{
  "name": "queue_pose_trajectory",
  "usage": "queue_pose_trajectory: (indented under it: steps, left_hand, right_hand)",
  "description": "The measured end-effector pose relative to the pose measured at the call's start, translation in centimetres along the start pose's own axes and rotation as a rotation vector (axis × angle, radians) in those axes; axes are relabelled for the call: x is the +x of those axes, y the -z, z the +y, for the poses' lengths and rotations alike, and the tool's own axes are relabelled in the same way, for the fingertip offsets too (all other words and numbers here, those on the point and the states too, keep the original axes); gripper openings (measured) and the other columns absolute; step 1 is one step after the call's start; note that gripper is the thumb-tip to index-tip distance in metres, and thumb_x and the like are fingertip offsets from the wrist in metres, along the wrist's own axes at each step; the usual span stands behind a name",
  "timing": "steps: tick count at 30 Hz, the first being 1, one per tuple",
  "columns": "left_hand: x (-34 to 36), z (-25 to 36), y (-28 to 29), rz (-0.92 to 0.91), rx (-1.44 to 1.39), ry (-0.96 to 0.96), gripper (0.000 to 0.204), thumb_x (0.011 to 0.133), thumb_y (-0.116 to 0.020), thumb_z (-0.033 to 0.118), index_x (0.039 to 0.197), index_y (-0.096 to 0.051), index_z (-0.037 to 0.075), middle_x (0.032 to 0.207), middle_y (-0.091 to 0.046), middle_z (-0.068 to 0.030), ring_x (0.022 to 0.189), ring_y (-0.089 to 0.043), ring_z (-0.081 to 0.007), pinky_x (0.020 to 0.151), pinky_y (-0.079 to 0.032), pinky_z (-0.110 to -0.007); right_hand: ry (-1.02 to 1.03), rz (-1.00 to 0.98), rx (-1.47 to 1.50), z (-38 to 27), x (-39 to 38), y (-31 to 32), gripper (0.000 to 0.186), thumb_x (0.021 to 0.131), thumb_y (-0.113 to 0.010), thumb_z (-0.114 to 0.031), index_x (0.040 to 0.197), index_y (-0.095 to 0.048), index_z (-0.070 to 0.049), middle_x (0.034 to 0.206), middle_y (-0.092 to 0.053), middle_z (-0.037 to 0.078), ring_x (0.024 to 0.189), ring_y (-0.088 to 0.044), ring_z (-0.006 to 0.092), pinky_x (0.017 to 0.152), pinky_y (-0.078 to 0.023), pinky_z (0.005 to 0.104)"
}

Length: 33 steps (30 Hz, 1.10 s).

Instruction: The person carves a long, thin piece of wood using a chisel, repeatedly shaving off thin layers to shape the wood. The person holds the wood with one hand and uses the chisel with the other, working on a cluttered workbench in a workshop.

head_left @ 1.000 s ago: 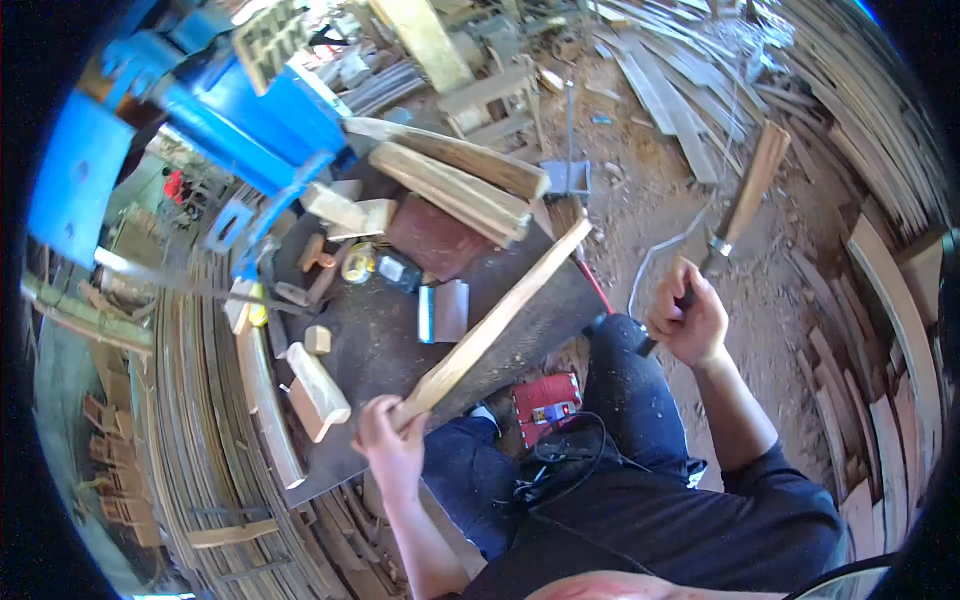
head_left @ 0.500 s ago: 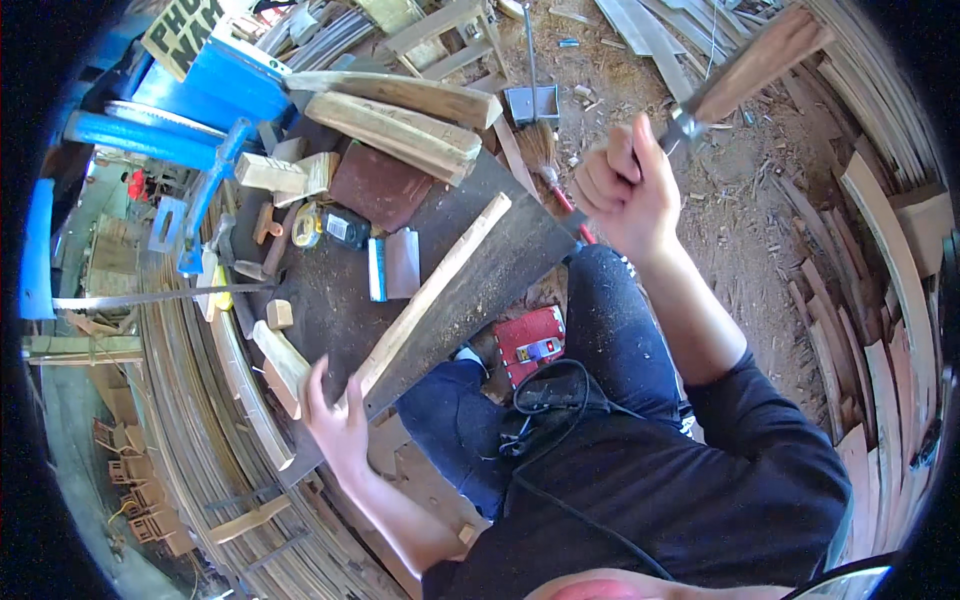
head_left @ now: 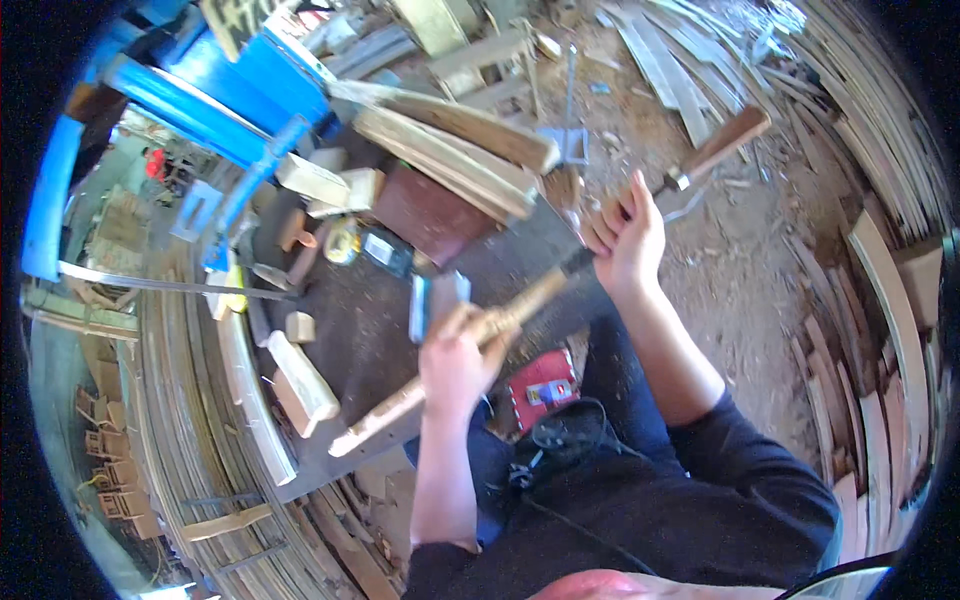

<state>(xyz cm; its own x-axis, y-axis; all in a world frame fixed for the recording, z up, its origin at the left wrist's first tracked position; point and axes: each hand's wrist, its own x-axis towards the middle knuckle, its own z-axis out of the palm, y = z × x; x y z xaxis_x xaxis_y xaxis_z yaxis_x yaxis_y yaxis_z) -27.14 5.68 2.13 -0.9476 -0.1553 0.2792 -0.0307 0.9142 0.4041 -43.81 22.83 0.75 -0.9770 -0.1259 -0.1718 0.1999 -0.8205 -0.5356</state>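
- The left hand (head_left: 455, 365) has slid up the long wooden stick (head_left: 450, 375): a second ago it gripped the near end, and now it is wrapped tight around the middle, with the near end poking out below it over the edge of the desk (head_left: 345, 330).
- The stick has swung as well. It used to reach far across the desk toward the top right; now its far end sits just beside the right hand (head_left: 625, 240), so the two hands have closed in on each other.
- The right hand has come up from low on the right side to a spot over the far corner of the desk. It is clenched around a tool with a wooden handle (head_left: 720, 145); the handle juts up and to the right beyond the fingers, and the metal end points down toward the stick.
- Whether the metal end touches the wood cannot be made out; that part is blurred.
- My reading: tool and stick have been brought together, so work on the stick's end looks about to start or is just starting.
- Offcuts, a tape measure (head_left: 343, 242) and a dark board (head_left: 430, 212) lie where they did on the desk.
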Motion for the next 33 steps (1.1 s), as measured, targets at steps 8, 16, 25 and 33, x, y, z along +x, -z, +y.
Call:
queue_pose_trajectory:
  steps: [8,16,25,33]
  left_hand:
    - [-1.1,-0.1,0.1,0.066,-0.063,-0.087,0.024,0.073,-0.081,0.024,0.089,-0.074,0.009,0.076,-0.059,-0.0054,0.07,-0.061,-0.0237,0.063,-0.05,-0.035]
    - [-1.2,0.1,-0.1,0.05,-0.073,-0.109,0.025,0.073,-0.082,0.021,0.092,-0.074,0.007,0.077,-0.061,-0.0062,0.068,-0.062,-0.0223,0.061,-0.05,-0.033]
    - [-1.2,0.5,-0.1,0.028,-0.085,-0.076,0.025,0.072,-0.082,0.018,0.093,-0.075,0.007,0.076,-0.06,-0.0053,0.065,-0.061,-0.0197,0.061,-0.05,-0.031]
    - [-1.3,0.3,-0.2,0.01,-0.086,-0.068,0.026,0.073,-0.082,0.021,0.094,-0.075,0.007,0.077,-0.06,-0.0051,0.067,-0.061,-0.0206,0.062,-0.05,-0.033]
  right_hand:
    - [0.032,0.006,0.034,0.4,-1.3,0.6,0.042,0.099,-0.051,-0.039,0.067,-0.034,-0.016,0.052,-0.029,-0.003,0.04,-0.023,0.0086,0.038,-0.018,0.0267]
    - [0.033,0.033,0.032,-1.0,-1.4,1.3,0.047,0.098,-0.054,-0.041,0.064,-0.036,-0.015,0.052,-0.03,-0.004,0.039,-0.027,0.0089,0.037,-0.019,0.0267]
    - [0.139,0.032,-0.041,-1.4,-0.7,2.2,0.049,0.098,-0.054,-0.042,0.063,-0.031,-0.015,0.051,-0.028,-0.003,0.037,-0.026,0.0088,0.036,-0.018,0.0264]
    - [0.108,0.057,0.053,-1.8,-1.2,2.3,0.05,0.098,-0.053,-0.041,0.061,-0.033,-0.014,0.05,-0.027,-0.003,0.038,-0.025,0.0089,0.036,-0.017,0.0268]
